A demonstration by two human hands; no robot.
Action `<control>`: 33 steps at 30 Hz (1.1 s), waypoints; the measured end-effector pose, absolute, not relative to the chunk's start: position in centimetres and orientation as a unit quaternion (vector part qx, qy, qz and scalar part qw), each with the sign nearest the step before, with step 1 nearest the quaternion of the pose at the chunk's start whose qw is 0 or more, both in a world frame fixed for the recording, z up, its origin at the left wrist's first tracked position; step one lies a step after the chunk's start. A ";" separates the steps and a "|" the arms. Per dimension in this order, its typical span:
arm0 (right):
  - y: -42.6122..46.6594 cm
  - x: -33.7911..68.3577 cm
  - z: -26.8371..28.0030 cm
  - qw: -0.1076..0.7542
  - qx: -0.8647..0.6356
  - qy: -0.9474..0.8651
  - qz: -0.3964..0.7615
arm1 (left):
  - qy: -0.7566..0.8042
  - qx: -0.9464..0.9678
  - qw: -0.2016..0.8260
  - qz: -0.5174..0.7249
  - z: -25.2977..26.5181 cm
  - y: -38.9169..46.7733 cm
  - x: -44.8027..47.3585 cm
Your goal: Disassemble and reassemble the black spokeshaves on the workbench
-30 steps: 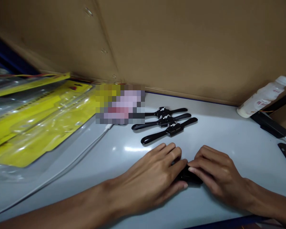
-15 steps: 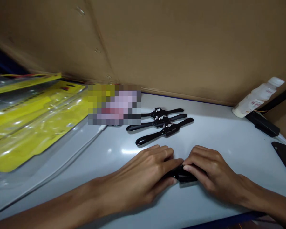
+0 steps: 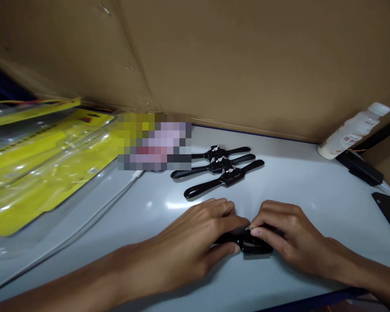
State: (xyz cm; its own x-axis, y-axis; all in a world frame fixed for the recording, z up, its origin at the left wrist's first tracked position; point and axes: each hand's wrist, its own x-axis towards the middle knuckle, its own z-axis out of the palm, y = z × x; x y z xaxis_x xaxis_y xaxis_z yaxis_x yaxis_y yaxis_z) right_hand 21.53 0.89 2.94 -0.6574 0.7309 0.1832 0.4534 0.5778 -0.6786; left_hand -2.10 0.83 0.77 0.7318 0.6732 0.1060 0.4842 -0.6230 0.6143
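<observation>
Near the front of the table, a black spokeshave [image 3: 255,247] is held between both hands. My left hand [image 3: 203,240] is closed round its left handle, with the thumb near the tool's body. Fingertips of my right hand [image 3: 287,236] pinch at the top of the body, and its right handle is mostly hidden under that hand. A flat metal edge shows along the body's near side. Beyond the hands lie three more black spokeshaves side by side: a near one [image 3: 232,175], a middle one [image 3: 220,164] and a far one [image 3: 216,152].
Yellow blister packs [image 3: 52,160] with clear plastic cover the left side. A white cable [image 3: 94,221] runs to a blurred pinkish object [image 3: 159,145]. A leaning plastic bottle [image 3: 351,132] and black devices [image 3: 360,168] sit at the right. A cardboard wall [image 3: 230,60] closes the back.
The held spokeshave has tilted slightly, so more of its body and near edge shows. My right fingers have shifted a little on it. The other tools lie still.
</observation>
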 end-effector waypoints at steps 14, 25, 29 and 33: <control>1.0 21.7 2.7 0.235 -0.393 -0.843 0.284 | 0.319 0.888 0.267 0.197 0.6 0.1 -1.8; 0.5 21.9 2.1 0.236 -0.347 -0.892 0.168 | 0.296 0.905 0.220 0.214 0.3 -0.1 -1.7; 0.6 21.7 1.8 0.235 -0.348 -0.895 0.155 | 0.292 0.907 0.211 0.217 0.1 0.0 -1.7; 0.6 21.6 1.5 0.223 -0.356 -0.898 0.133 | 0.292 0.906 0.210 0.222 0.0 0.0 -1.7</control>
